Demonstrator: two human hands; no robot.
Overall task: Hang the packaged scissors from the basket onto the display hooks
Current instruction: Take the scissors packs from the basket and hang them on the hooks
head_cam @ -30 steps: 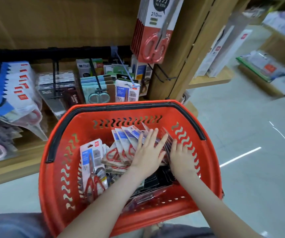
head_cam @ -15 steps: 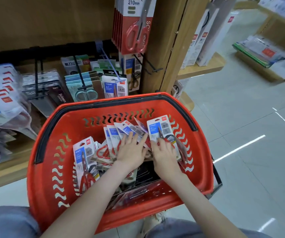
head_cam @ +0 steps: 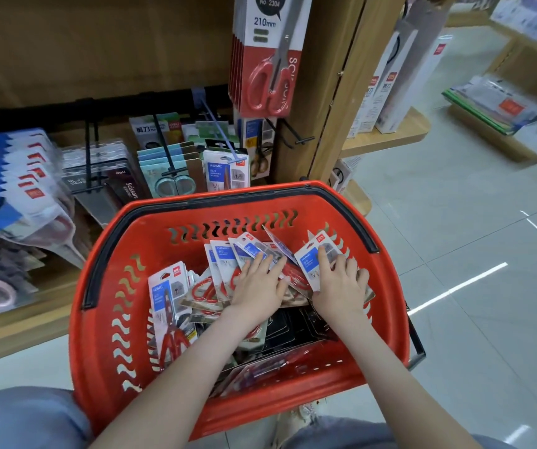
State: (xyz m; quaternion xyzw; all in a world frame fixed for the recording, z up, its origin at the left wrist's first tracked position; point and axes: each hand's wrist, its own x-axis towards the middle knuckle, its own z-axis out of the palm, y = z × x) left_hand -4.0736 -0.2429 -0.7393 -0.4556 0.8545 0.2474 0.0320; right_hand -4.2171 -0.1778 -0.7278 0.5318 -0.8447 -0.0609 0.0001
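Currently itemised: one red perforated plastic shopping basket [head_cam: 105, 319] with a black handle, resting in front of the person's knees and holding a loose fan of blue-and-white carded blister packs of red-handled scissors [head_cam: 228, 257].

Left hand [head_cam: 259, 283]: lying flat on the fan, fingers spread, pressing rather than gripping; nothing is closed in it.

Right hand [head_cam: 341, 286]: lying palm-down on one tilted blue-and-white scissors pack [head_cam: 309, 259] by the basket's right wall, fingers curling loosely over its face; whether the thumb is hooked under the card is hidden, so the grip cannot be confirmed.

One further matching pack [head_cam: 166, 296] is standing on edge at the basket's left, apart from both hands.

Risks, as judgement: the cards are overlapping and slick, so lifting one is likely to drag its neighbours up or spill them back; a one-sided pinch could bend the card or tear the hang hole.

Surroundings: a pale blue-tipped wire display hook [head_cam: 218, 131] is carrying one identical pack [head_cam: 225, 170] just beyond the basket's far rim, apparently the destination. Teal carded scissors [head_cam: 170, 170], dark boxed scissors [head_cam: 105, 176] and large red-and-grey 210mm scissors cards [head_cam: 267, 59] are hanging close beside and above it, crowding the approach. The basket's raised far rim is also standing between hands and hook.
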